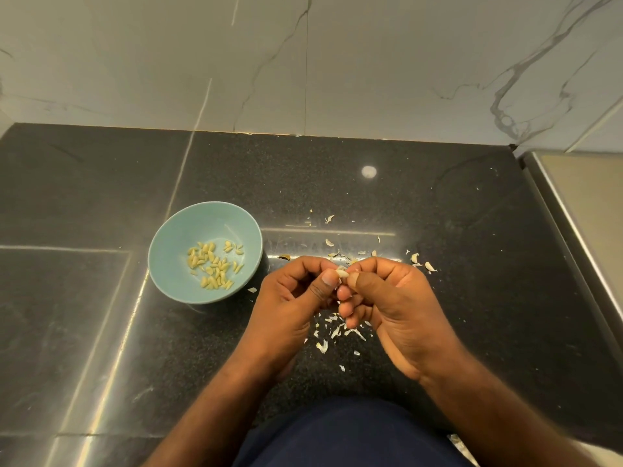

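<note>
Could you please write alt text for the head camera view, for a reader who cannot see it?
The left hand and right hand pinch a small pale seed between them above a black stone counter. A light blue bowl holding pale yellow kernels sits to their left, and husk scraps lie scattered on the counter.

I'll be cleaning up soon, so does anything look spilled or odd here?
Yes: pale husk flakes litter the black counter around the left hand and right hand, which pinch a seed. The blue bowl stands upright, kernels inside.
</note>
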### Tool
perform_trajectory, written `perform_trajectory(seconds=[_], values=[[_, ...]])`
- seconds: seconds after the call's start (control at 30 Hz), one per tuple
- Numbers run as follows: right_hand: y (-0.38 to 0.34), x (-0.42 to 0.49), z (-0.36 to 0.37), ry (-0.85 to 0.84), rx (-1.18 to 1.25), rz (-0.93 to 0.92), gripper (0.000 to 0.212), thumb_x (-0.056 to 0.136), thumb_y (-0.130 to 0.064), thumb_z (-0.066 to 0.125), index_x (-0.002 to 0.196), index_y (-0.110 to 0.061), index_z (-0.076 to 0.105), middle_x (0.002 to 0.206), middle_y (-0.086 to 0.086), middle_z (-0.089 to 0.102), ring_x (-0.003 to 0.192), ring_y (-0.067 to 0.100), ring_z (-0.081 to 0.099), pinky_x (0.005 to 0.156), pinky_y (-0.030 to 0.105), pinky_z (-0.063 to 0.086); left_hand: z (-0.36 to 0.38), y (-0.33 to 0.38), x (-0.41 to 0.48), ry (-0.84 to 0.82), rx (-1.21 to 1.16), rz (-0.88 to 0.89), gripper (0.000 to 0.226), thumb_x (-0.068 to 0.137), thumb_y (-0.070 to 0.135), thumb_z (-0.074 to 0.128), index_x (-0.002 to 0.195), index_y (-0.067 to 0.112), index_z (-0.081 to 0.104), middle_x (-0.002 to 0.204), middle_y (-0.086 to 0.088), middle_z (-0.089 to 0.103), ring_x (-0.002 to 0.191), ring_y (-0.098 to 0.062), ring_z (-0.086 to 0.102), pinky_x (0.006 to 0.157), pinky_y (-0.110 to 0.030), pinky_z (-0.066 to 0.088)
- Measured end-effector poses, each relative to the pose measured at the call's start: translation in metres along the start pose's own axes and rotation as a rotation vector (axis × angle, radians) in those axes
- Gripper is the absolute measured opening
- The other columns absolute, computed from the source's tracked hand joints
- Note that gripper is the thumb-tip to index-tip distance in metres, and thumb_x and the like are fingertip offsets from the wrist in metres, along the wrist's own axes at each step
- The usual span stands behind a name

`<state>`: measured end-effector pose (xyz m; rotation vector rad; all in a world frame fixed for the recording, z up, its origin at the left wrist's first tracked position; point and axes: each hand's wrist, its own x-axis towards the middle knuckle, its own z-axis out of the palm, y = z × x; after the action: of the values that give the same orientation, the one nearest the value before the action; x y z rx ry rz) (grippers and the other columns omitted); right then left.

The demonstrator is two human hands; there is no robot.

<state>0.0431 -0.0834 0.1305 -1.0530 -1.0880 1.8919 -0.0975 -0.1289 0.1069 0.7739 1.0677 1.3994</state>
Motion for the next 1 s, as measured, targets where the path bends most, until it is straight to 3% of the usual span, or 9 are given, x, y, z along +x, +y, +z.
perform_trajectory(seconds=[0.1, 0.23, 0.4, 0.47, 0.57, 0.73, 0.8, 0.87, 1.0], values=[[0.0, 0.003, -0.004, 0.003, -0.242, -0.148, 0.015, 0.092, 0.002, 0.063, 0.08, -0.007, 0.067, 0.066, 0.008, 0.068, 0.056, 0.019, 0.061, 0.049, 0.025, 0.05, 0.001, -0.002, 0.001, 0.015, -0.001, -0.035, 0.016, 0.091, 0.025, 0.061, 0.092, 0.012, 0.07, 0.084, -0.011, 0.067, 0.08, -0.022, 0.063, 0.076, -0.035, 0.054], [-0.003, 0.002, -0.013, -0.082, -0.533, -0.202, 0.008, 0.084, -0.017, 0.062, 0.078, -0.014, 0.067, 0.068, 0.008, 0.068, 0.061, 0.03, 0.063, 0.056, 0.036, 0.054, 0.001, -0.001, 0.002, 0.062, -0.105, -0.107, 0.02, 0.095, 0.025, 0.06, 0.093, 0.006, 0.064, 0.082, -0.007, 0.064, 0.076, -0.017, 0.06, 0.068, -0.028, 0.051], [-0.005, 0.007, -0.022, 0.103, -0.622, -0.205, 0.02, 0.096, -0.026, 0.062, 0.078, -0.017, 0.064, 0.066, 0.006, 0.067, 0.06, 0.022, 0.063, 0.061, 0.038, 0.055, 0.0, -0.003, 0.004, 0.129, -0.002, -0.066, 0.021, 0.083, 0.025, 0.066, 0.094, 0.007, 0.069, 0.083, -0.006, 0.068, 0.078, -0.017, 0.064, 0.068, -0.024, 0.053], [-0.005, 0.012, -0.025, 0.099, -0.683, -0.168, 0.008, 0.096, -0.021, 0.064, 0.091, -0.027, 0.066, 0.081, -0.001, 0.071, 0.071, 0.017, 0.068, 0.067, 0.036, 0.059, 0.0, -0.003, 0.004, 0.128, 0.062, -0.048, 0.02, 0.082, 0.021, 0.068, 0.096, 0.007, 0.071, 0.083, -0.007, 0.071, 0.079, -0.018, 0.066, 0.07, -0.024, 0.055], [-0.002, 0.012, -0.025, -0.036, -0.64, -0.142, 0.029, 0.093, -0.012, 0.068, 0.113, -0.032, 0.064, 0.099, -0.007, 0.073, 0.09, 0.013, 0.071, 0.081, 0.035, 0.059, 0.0, 0.0, 0.004, 0.122, 0.144, -0.022, 0.017, 0.083, 0.018, 0.069, 0.095, 0.006, 0.072, 0.083, -0.008, 0.074, 0.077, -0.017, 0.068, 0.069, -0.024, 0.056], [-0.003, 0.006, -0.02, -0.095, -0.861, -0.397, 0.009, 0.096, -0.022, 0.064, 0.095, -0.023, 0.073, 0.078, -0.011, 0.069, 0.075, 0.012, 0.065, 0.065, 0.024, 0.053, -0.003, 0.0, 0.003, 0.098, 0.331, 0.016, 0.02, 0.087, 0.028, 0.065, 0.09, 0.01, 0.073, 0.077, -0.005, 0.073, 0.07, -0.014, 0.067, 0.066, -0.022, 0.053], [-0.001, 0.007, -0.021, -0.105, -1.035, -0.463, 0.021, 0.099, -0.035, 0.054, 0.089, -0.021, 0.067, 0.068, -0.011, 0.059, 0.065, 0.01, 0.055, 0.054, 0.023, 0.044, -0.003, -0.002, 0.001, 0.113, 0.449, 0.054, 0.018, 0.09, 0.031, 0.061, 0.088, 0.016, 0.072, 0.074, 0.0, 0.071, 0.069, -0.01, 0.066, 0.064, -0.02, 0.052], [0.002, 0.009, -0.02, -0.096, -1.109, -0.449, 0.026, 0.1, -0.041, 0.047, 0.085, -0.022, 0.058, 0.064, -0.01, 0.052, 0.059, 0.012, 0.049, 0.05, 0.027, 0.04, -0.004, -0.006, 0.0, 0.123, 0.587, 0.136, 0.018, 0.093, 0.034, 0.058, 0.089, 0.021, 0.07, 0.076, 0.006, 0.069, 0.07, -0.007, 0.065, 0.064, -0.021, 0.052], [0.001, 0.011, -0.021, -0.15, -1.038, -0.268, 0.024, 0.103, -0.031, 0.049, 0.08, -0.026, 0.053, 0.068, -0.003, 0.06, 0.064, 0.018, 0.057, 0.061, 0.046, 0.051, -0.01, -0.009, 0.0, 0.017, 0.828, 0.292, 0.012, 0.1, 0.035, 0.054, 0.106, 0.028, 0.062, 0.092, 0.016, 0.065, 0.089, -0.004, 0.064, 0.074, -0.018, 0.05]])
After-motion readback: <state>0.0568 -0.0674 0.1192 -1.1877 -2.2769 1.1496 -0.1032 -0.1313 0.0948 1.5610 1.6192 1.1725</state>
